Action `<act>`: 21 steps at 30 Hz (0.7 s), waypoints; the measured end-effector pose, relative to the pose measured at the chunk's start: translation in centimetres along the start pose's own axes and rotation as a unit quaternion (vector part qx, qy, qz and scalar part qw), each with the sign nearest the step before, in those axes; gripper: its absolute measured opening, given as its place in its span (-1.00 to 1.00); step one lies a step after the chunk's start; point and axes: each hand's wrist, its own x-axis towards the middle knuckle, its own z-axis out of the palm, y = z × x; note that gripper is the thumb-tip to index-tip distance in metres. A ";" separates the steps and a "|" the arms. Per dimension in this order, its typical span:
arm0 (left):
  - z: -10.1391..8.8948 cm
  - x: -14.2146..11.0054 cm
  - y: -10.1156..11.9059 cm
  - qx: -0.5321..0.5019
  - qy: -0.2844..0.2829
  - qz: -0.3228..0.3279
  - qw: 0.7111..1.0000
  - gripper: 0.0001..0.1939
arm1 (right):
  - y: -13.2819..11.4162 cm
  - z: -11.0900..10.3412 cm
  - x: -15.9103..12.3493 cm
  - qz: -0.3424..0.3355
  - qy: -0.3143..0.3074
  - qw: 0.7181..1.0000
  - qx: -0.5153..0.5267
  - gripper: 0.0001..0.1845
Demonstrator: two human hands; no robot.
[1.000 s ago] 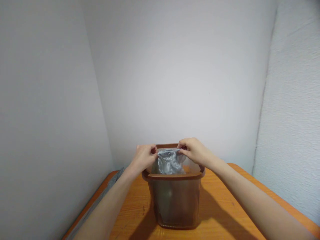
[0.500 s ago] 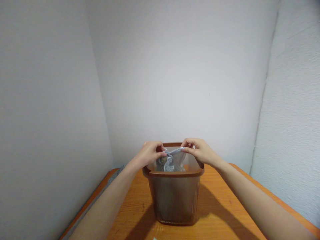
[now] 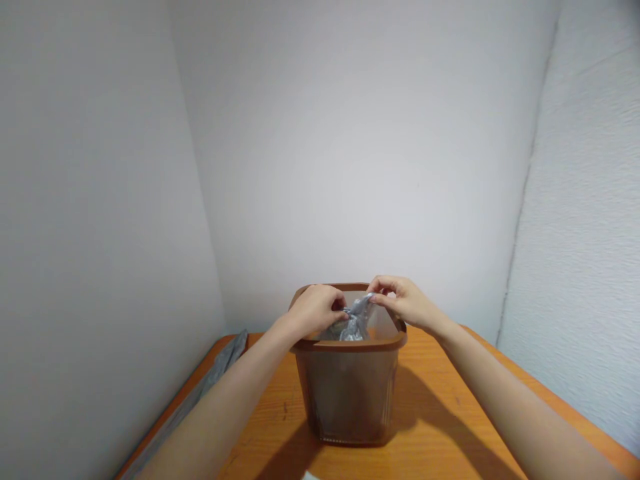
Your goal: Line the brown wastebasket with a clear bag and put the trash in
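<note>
A brown see-through plastic bin [image 3: 350, 393] with a solid brown rim stands upright on the wooden table. Inside its mouth is a crumpled, thin grey plastic bag [image 3: 356, 325], its top gathered and twisted. My left hand [image 3: 320, 309] reaches over the rim's left side, thumb and fingers pinching the bag's gathered edge. At the right side of the opening, my right hand [image 3: 400, 301] pinches another part of the bag's top, a little higher than the left. The bag's lower part is hidden behind the bin's front wall.
Along the left edge of the orange-brown table [image 3: 440, 400] lies a long strip of grey plastic [image 3: 220, 367], partly behind my left forearm. A small white scrap [image 3: 309, 476] shows at the bottom edge. White walls [image 3: 350, 167] rise behind and on both sides.
My left hand has moved right, closer to my right hand. The bag's edge, stretched between both hands before, is now bunched together. The right hand has shifted slightly right.
</note>
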 end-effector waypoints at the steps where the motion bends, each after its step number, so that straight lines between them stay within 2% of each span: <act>1: 0.2 0.1 0.1 0.011 0.001 -0.002 1.000 -0.83 | -0.5 0.0 0.0 -0.014 0.005 1.000 -0.008 -0.87; 3: 0.5 0.4 0.0 0.026 0.009 -0.008 1.000 -0.80 | -1.4 0.1 -0.2 -0.055 0.019 0.997 -0.047 -0.78; 5: 0.5 0.4 -0.2 0.036 0.020 -0.015 0.999 -0.78 | -2.1 0.6 -0.2 -0.092 0.022 0.985 -0.141 -0.71; 7: 0.5 0.4 -0.3 0.046 0.030 -0.018 0.998 -0.78 | -2.5 1.4 -0.1 -0.105 0.006 0.964 -0.242 -0.75; 9: 0.4 0.2 -0.3 0.057 0.038 -0.019 0.997 -0.80 | -2.5 2.2 0.1 -0.100 -0.016 0.953 -0.287 -0.86; 12: -0.1 -0.3 0.2 0.079 0.048 -0.019 0.996 -0.79 | -2.0 2.7 0.5 -0.099 -0.037 0.955 -0.276 -0.89; 16: -1.2 -1.3 0.3 0.107 0.069 -0.028 0.991 -0.80 | -1.0 1.6 0.6 -0.092 -0.037 0.964 -0.245 -0.92; 21: -2.6 -2.5 -2.7 0.113 0.106 -0.092 0.984 -0.76 | 1.2 -1.3 0.0 -0.056 -0.004 0.979 -0.194 -0.91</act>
